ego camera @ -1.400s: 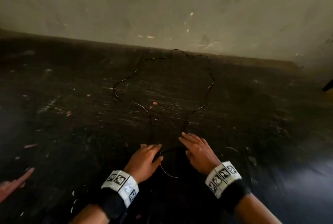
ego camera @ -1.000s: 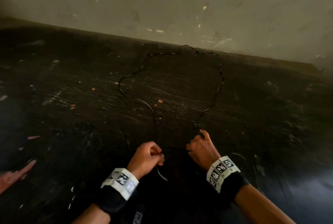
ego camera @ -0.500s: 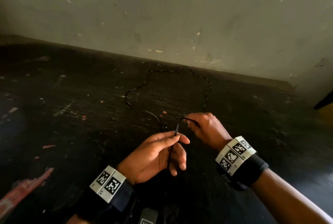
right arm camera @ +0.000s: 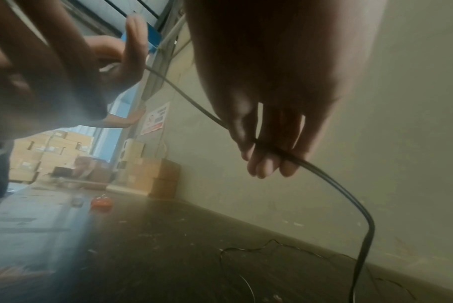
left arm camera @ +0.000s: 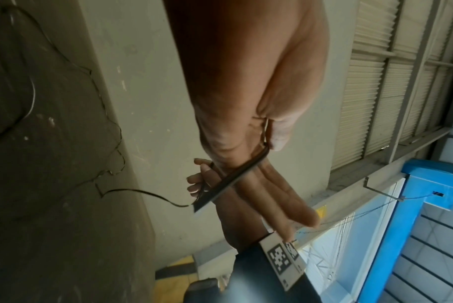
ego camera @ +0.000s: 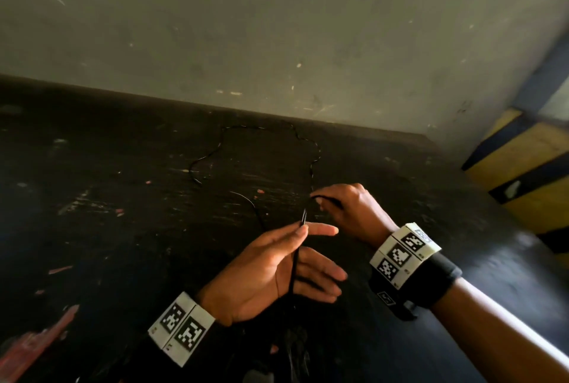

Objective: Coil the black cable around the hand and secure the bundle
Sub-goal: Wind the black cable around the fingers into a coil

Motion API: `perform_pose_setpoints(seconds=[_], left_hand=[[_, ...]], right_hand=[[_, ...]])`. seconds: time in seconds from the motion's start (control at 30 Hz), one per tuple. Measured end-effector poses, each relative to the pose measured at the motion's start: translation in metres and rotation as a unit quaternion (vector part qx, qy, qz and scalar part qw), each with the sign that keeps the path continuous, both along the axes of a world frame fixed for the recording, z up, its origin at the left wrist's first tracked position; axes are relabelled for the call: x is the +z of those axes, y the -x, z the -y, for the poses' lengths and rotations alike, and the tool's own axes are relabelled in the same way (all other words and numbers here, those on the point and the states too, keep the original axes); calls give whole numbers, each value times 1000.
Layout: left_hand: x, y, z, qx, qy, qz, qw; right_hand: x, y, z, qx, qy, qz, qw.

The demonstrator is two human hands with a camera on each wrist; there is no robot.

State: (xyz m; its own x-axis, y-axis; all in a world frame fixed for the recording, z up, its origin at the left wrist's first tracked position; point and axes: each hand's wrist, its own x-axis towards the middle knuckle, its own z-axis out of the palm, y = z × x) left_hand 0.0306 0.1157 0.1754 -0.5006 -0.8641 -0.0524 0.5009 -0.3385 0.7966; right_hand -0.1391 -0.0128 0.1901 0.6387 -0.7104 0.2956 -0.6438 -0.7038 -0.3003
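At lower centre I see my left hand point(ego camera: 264, 275), palm up, fingers straight, thumb pinning the thin black cable point(ego camera: 311, 167) against the forefinger. Right of it, my right hand point(ego camera: 348, 207) has its fingers curled round the same glossy cable. The rest trails in a wavy loop across the scuffed dark desk point(ego camera: 123, 198).

head view downward, wrist views close

Thin black cable point(ego camera: 311, 167) — one end raised, remainder looped loosely on floor
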Motion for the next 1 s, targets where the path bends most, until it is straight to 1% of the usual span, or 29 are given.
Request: perform_pose_setpoints(seconds=[0.13,0.23,0.43,0.5,0.57,0.67,0.77,0.87,0.93,1.0], left_hand=[[-7,4,-7,-26,-26,-4,999],[-11,7,-11,-26,-21,-11,999],[4,8,-1,19,20,-43,999],[8,6,11,51,40,-36,997],[10,5,24,93,55,-29,994],[9,3,46,151,67,-4,986],[6,7,63,192,66,19,979],[0,14,74,204,61,44,976],[-4,19,78,206,63,83,973],[-10,22,77,205,62,116,970]], right_hand=[[1,9,-8,-33,-7,13,999],[1,14,-13,-46,-20,22,999],[-14,12,-28,0,-55,-4,998],[-19,13,-34,19,-76,-8,997],[-23,13,-43,34,-93,-32,995],[-26,12,-58,57,-106,-86,989],[-18,16,-70,103,-110,-123,981],[-8,23,-77,128,-91,-161,974],[-2,32,-79,137,-82,-169,973],[7,44,-74,133,-48,-175,974]])
